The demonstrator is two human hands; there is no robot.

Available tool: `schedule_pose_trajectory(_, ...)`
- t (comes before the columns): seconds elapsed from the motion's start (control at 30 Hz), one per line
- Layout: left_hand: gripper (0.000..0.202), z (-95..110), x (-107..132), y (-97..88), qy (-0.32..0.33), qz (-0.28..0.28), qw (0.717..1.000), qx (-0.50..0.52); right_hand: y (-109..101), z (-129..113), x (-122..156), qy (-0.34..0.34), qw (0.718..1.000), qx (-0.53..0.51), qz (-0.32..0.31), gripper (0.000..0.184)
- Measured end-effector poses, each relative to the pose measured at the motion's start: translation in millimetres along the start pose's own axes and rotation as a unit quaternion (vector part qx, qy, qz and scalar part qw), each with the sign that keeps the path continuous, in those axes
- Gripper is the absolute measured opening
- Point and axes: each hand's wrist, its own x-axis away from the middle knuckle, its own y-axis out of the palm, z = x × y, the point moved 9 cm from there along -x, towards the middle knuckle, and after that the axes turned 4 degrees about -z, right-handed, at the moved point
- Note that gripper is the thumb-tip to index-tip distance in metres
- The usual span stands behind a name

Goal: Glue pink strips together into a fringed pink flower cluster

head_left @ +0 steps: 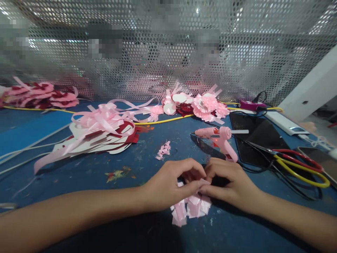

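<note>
Both hands meet low in the middle of the view, over a small pile of cut pink ribbon pieces (193,208) on the blue table. My left hand (175,182) is closed, thumb and fingers pinching a short piece of pink ribbon (204,181). From the other side my right hand (231,182) pinches at that piece too, its fingertips nearly touching the left ones. The fingers partly hide the ribbon between them. Just beyond the hands lies a small crinkled pink strip (163,150). Further right, a pink hot glue gun (217,135) rests with a white glue stick in its back.
Scissors with red and yellow handles (300,165) lie at the right over a black tablet-like slab (259,137). At left are looped pink ribbons (105,117) on white and red card cutouts (105,140). Pink rosettes (202,105) and a yellow cable (160,121) line the perforated metal screen (158,66).
</note>
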Motion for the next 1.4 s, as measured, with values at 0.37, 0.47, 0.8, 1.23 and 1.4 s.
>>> schedule_pose_trajectory(0.37, 0.007, -2, 1, -8.9, -0.021, 0.051, 0.998, 0.043, 6, -5, -5, -0.007, 0.998, 0.044, -0.046, 0.009)
schedule_pose_trajectory(0.47, 0.008, -4, 2, -11.8, -0.034, 0.063, 0.996, 0.057, 9, -12, -5, -0.04, 0.996, 0.049, -0.061, 0.016)
schedule_pose_trajectory(0.8, 0.012, -39, -3, -26.5, -0.131, 0.141, 0.951, 0.243, 8, -19, -4, -0.068, 0.996, 0.037, -0.051, 0.017)
schedule_pose_trajectory(1.23, 0.014, -51, -4, -30.4, -0.188, 0.137, 0.941, 0.246, -40, -16, 7, -0.03, 0.981, 0.097, 0.167, 0.024)
schedule_pose_trajectory(1.4, 0.01, -52, -4, -39.9, -0.174, 0.164, 0.946, 0.22, -72, 4, 16, 0.015, 0.926, 0.283, 0.249, 0.04)
